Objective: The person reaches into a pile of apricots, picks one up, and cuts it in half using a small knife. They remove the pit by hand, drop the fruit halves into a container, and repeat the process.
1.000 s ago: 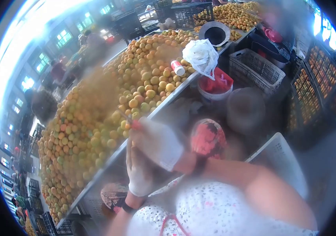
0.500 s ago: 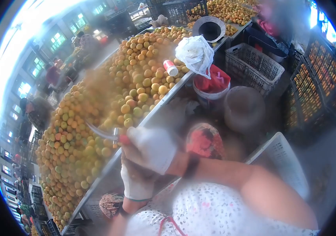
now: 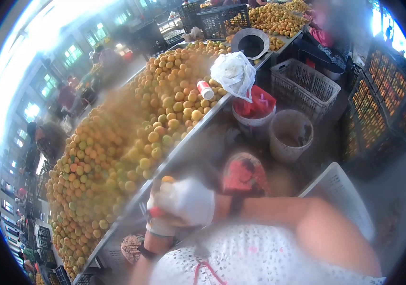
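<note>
My right hand [image 3: 188, 200], in a white glove, is closed around the red handle of a curved knife [image 3: 154, 212]; its blade is mostly hidden. Pressed against it is my gloved left hand [image 3: 161, 227], closed, with a small orange fruit [image 3: 167, 179] showing at the top between the hands. Both hands are just over the near metal edge [image 3: 138, 195] of a long bench heaped with orange-green fruit [image 3: 84, 166].
On the heap lie a red-and-white can [image 3: 205, 90], a white plastic bag [image 3: 234, 73] and a round basin [image 3: 250, 43]. Below the bench are a bucket with a red bag [image 3: 255, 107], a grey bucket [image 3: 291, 135] and crates [image 3: 305, 85]. People are at work farther off.
The hands have moved down and closer together, and the knife has swung downward, so its blade no longer points out over the heap. An orange fruit now shows above the hands.
</note>
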### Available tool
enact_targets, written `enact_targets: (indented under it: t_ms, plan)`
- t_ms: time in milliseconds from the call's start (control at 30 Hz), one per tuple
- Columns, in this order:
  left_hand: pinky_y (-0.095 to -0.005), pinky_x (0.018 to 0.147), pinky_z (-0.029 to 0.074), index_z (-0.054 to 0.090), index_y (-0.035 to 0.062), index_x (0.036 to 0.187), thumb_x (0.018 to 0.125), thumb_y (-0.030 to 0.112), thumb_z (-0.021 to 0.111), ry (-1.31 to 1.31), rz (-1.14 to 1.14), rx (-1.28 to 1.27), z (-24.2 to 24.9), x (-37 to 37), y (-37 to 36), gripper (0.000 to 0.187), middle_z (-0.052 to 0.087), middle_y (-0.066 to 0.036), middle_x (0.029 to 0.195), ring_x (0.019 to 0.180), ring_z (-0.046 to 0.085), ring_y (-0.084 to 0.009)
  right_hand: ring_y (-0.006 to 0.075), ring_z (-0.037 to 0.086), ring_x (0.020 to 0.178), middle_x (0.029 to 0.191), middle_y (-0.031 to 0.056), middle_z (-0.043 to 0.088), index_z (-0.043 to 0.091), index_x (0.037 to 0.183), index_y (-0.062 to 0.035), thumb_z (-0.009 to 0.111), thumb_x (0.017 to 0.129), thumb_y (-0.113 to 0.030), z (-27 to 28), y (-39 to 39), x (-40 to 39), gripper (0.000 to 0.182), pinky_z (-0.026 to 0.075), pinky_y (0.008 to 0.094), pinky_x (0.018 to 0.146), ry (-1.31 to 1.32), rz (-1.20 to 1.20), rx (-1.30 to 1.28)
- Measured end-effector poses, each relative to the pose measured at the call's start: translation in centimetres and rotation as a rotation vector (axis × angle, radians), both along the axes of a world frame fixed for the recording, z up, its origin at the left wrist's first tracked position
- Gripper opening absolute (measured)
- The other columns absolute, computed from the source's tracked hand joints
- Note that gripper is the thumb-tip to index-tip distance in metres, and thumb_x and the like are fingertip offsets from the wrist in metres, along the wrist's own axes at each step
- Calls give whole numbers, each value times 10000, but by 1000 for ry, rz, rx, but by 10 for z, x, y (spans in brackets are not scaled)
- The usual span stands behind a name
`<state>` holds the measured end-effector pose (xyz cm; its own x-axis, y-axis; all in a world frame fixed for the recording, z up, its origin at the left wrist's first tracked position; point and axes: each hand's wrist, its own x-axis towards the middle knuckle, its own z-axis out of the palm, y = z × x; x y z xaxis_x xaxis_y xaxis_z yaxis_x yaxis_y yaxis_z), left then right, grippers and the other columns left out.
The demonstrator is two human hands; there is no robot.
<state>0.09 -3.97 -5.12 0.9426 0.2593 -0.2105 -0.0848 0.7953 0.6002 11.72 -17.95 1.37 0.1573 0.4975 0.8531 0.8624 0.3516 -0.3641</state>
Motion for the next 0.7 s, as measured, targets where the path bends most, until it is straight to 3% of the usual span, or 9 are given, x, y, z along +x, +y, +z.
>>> enact_targets:
  t_ms: [200, 233, 367, 467, 533, 567, 600, 667, 700]
  plan:
    - [-418, 1044, 450, 491, 90, 1344, 1017, 478, 421, -30, 124, 196, 10, 5, -14, 513, 587, -106, 1277, 1203, 562, -278, 325, 633, 769, 945, 147, 574, 583, 1047, -60, 718, 823, -368, 7, -10, -1, 403, 521, 401, 645, 118, -135, -434]
    - [-495, 1022, 463, 482, 123, 1369, 1003, 520, 430, 33, 71, 469, 8, 4, -10, 542, 589, -90, 1292, 1225, 556, -272, 338, 635, 775, 947, 162, 576, 580, 1068, -44, 742, 799, -392, 7, -10, -1, 469, 531, 404, 673, 191, -54, -421]
    - [-559, 854, 525, 493, 207, 1366, 998, 559, 433, 401, 154, 229, 58, 5, -38, 513, 597, -60, 1270, 1200, 568, -228, 391, 646, 789, 836, 187, 608, 603, 1015, -59, 722, 836, -376, -2, -5, 19, 383, 524, 440, 669, 450, -85, -181]
    - [-350, 824, 531, 515, 97, 1334, 993, 560, 477, 183, 308, 728, 59, 18, -54, 577, 613, -31, 1174, 1042, 604, -150, 385, 664, 800, 860, 207, 649, 606, 1015, -38, 703, 885, -292, -14, 10, 24, 301, 524, 406, 654, 373, -130, -333]
    - [-290, 823, 514, 535, 44, 1288, 1010, 516, 480, 41, 208, 752, 50, 19, -41, 551, 617, -30, 1131, 979, 613, -132, 358, 683, 825, 887, 221, 662, 608, 1052, -33, 660, 928, -205, -14, 6, 17, 218, 524, 383, 670, 992, 314, -120]
    - [-286, 833, 507, 555, 42, 1255, 1019, 487, 481, 27, 162, 898, 23, 15, -21, 509, 622, -27, 1090, 935, 620, -127, 320, 689, 826, 888, 216, 664, 609, 1063, -30, 646, 934, -167, -10, 2, 14, 192, 523, 370, 684, 874, 181, -203]
    - [-313, 829, 536, 632, 14, 997, 871, 91, 539, 68, 253, 835, 39, 18, -33, 175, 666, -124, 921, 917, 675, -277, 282, 695, 828, 888, 211, 667, 611, 1074, -27, 633, 940, -130, -8, 1, 13, 171, 522, 358, 698, 748, 54, -285]
    - [-319, 758, 543, 634, 25, 958, 873, 145, 564, 132, 250, 1231, 51, 18, -40, 163, 652, -137, 834, 822, 676, -283, 183, 676, 793, 870, 169, 679, 608, 1114, -26, 617, 952, -147, -26, 11, 15, 202, 518, 328, 703, 932, 255, -284]
    - [-323, 835, 527, 639, 30, 955, 858, 194, 596, 234, 251, 1008, 60, 17, -45, 195, 660, -131, 842, 839, 677, -292, 187, 676, 792, 869, 165, 679, 602, 1131, -27, 615, 952, -139, -25, 12, 13, 212, 519, 326, 703, 932, 228, -327]
